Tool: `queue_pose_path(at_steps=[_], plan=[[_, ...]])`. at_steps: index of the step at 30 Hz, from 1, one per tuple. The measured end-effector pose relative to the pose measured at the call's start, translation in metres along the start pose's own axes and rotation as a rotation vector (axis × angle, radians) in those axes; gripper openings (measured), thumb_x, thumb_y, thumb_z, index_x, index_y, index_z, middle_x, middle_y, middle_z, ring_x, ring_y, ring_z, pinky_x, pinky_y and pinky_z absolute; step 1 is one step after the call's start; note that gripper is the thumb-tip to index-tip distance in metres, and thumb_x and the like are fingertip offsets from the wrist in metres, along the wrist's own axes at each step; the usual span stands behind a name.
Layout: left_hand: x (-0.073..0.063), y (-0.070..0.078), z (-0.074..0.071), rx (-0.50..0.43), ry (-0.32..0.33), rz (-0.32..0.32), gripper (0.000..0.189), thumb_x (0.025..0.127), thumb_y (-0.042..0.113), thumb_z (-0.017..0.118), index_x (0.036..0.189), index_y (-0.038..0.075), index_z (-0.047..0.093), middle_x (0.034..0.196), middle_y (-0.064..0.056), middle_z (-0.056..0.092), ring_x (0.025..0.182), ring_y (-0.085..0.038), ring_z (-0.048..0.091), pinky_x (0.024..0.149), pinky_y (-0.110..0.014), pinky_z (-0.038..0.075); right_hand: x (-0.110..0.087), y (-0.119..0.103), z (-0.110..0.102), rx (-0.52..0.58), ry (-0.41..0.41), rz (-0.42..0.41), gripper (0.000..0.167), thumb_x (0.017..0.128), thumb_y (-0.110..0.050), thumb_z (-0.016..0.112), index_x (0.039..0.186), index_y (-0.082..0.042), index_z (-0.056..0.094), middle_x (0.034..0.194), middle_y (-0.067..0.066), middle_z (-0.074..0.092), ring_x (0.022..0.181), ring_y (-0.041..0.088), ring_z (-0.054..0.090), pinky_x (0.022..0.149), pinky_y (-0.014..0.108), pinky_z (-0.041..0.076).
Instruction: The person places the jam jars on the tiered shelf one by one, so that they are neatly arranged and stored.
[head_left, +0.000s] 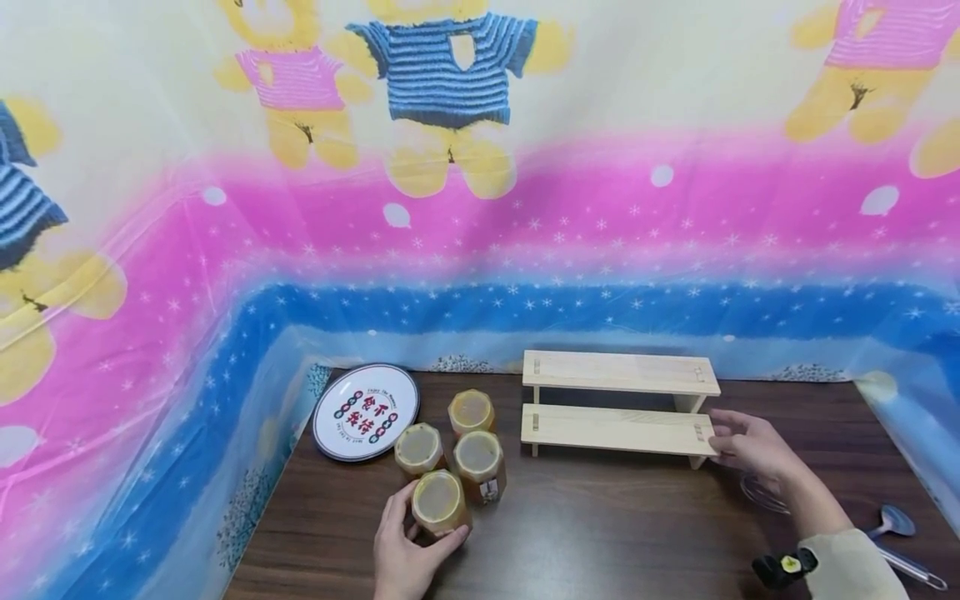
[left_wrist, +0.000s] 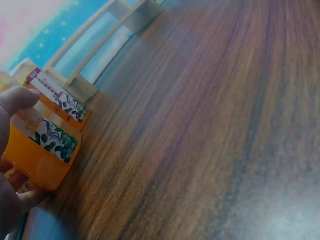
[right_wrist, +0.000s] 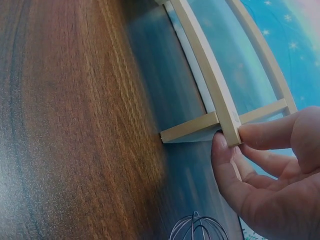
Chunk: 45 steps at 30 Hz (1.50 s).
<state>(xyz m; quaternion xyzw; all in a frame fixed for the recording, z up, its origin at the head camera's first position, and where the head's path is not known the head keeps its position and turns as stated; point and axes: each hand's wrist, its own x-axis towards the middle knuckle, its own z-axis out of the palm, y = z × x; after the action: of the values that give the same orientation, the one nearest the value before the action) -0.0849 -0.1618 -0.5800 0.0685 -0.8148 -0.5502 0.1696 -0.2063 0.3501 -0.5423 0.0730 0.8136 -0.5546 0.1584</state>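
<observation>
My left hand [head_left: 405, 552] holds a honey-coloured jar [head_left: 438, 498] with a pale lid, fingers on its left side and thumb across the front. In the left wrist view that jar [left_wrist: 42, 150] stands on the table, its label patterned with green leaves. Close behind it are several similar jars [head_left: 478, 457]. On the right, my right hand [head_left: 753, 450] pinches the right end of the lower board of a two-tier wooden shelf [head_left: 615, 429]. The right wrist view shows the thumb and fingers [right_wrist: 227, 172] at the board's end [right_wrist: 231, 131].
A white plate [head_left: 341, 433] with red characters lies left of the jars. A wire whisk [head_left: 765, 493] lies under the right forearm, and a metal utensil with a flat head [head_left: 896, 522] is at the right. Patterned cloth [head_left: 480, 308] hangs behind the brown table [head_left: 600, 525].
</observation>
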Motion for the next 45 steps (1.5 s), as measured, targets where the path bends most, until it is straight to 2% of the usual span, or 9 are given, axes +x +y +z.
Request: queue_pose_path(at_steps=[9,12,15,22,26,31,34,40,45], plan=[[-0.006,0.000,0.001,0.018,0.026,0.053,0.087,0.054,0.019,0.106,0.131,0.021,0.065,0.117,0.007,0.059,0.113,-0.013,0.059,0.083,-0.029,0.058,-0.002,0.001,-0.001,-0.023,-0.005,-0.021,0.070,0.101,0.001,0.057,0.157,0.015,0.018,0.145,0.044,0.041,0.113,0.033,0.066,0.089,0.043,0.059],[-0.009,0.002,-0.001,0.030,0.021,0.043,0.087,0.054,0.020,0.106,0.131,0.021,0.065,0.115,0.007,0.060,0.110,-0.013,0.060,0.083,-0.029,0.058,-0.003,0.002,-0.001,-0.030,-0.008,-0.031,0.072,0.100,0.003,0.058,0.158,0.015,0.017,0.145,0.045,0.040,0.115,0.034,0.065,0.090,0.043,0.059],[-0.012,0.007,-0.005,0.045,0.016,0.006,0.086,0.054,0.021,0.106,0.130,0.023,0.065,0.115,0.006,0.060,0.109,-0.014,0.060,0.081,-0.030,0.059,-0.003,0.002,0.000,-0.032,-0.011,-0.042,0.073,0.100,0.003,0.060,0.158,0.013,0.017,0.146,0.045,0.039,0.116,0.035,0.064,0.090,0.042,0.059],[-0.018,0.026,-0.013,0.108,-0.034,-0.103,0.086,0.054,0.030,0.106,0.130,0.022,0.064,0.114,0.005,0.061,0.105,-0.016,0.059,0.076,-0.032,0.059,-0.006,0.005,0.002,-0.005,-0.001,-0.060,0.074,0.100,0.003,0.060,0.159,0.012,0.018,0.148,0.045,0.038,0.116,0.031,0.065,0.090,0.039,0.059],[-0.022,0.040,-0.016,0.119,-0.067,-0.122,0.087,0.053,0.033,0.106,0.129,0.024,0.065,0.112,0.007,0.062,0.103,-0.014,0.061,0.078,-0.030,0.059,-0.006,0.009,0.003,0.009,0.004,-0.084,0.071,0.101,0.003,0.058,0.159,0.012,0.018,0.148,0.044,0.037,0.116,0.029,0.065,0.090,0.037,0.059],[-0.026,0.062,-0.019,0.081,-0.114,-0.136,0.087,0.052,0.035,0.106,0.129,0.027,0.064,0.112,0.008,0.062,0.104,-0.014,0.062,0.080,-0.030,0.059,-0.007,0.010,0.005,0.003,0.007,-0.106,0.069,0.102,0.001,0.057,0.159,0.013,0.019,0.148,0.045,0.037,0.116,0.031,0.065,0.089,0.036,0.059],[-0.025,0.076,-0.021,0.066,-0.145,-0.124,0.086,0.052,0.036,0.106,0.128,0.031,0.065,0.111,0.009,0.062,0.104,-0.014,0.063,0.077,-0.031,0.060,-0.007,0.009,0.006,-0.001,0.010,-0.105,0.069,0.102,0.001,0.057,0.159,0.013,0.019,0.148,0.045,0.037,0.117,0.033,0.064,0.090,0.037,0.059],[-0.017,0.105,-0.026,0.058,-0.237,-0.028,0.083,0.057,0.042,0.103,0.130,0.036,0.064,0.113,0.010,0.061,0.104,-0.017,0.064,0.073,-0.030,0.060,-0.008,0.008,0.006,-0.002,0.008,-0.094,0.070,0.101,0.003,0.057,0.159,0.012,0.018,0.148,0.045,0.037,0.118,0.034,0.063,0.090,0.039,0.059],[-0.005,0.126,-0.026,0.006,-0.266,0.104,0.084,0.058,0.039,0.103,0.133,0.033,0.064,0.116,0.012,0.063,0.105,-0.015,0.066,0.075,-0.029,0.061,-0.007,0.007,0.005,-0.004,0.010,-0.090,0.070,0.101,0.004,0.057,0.159,0.012,0.019,0.148,0.045,0.038,0.118,0.034,0.064,0.090,0.039,0.059]])
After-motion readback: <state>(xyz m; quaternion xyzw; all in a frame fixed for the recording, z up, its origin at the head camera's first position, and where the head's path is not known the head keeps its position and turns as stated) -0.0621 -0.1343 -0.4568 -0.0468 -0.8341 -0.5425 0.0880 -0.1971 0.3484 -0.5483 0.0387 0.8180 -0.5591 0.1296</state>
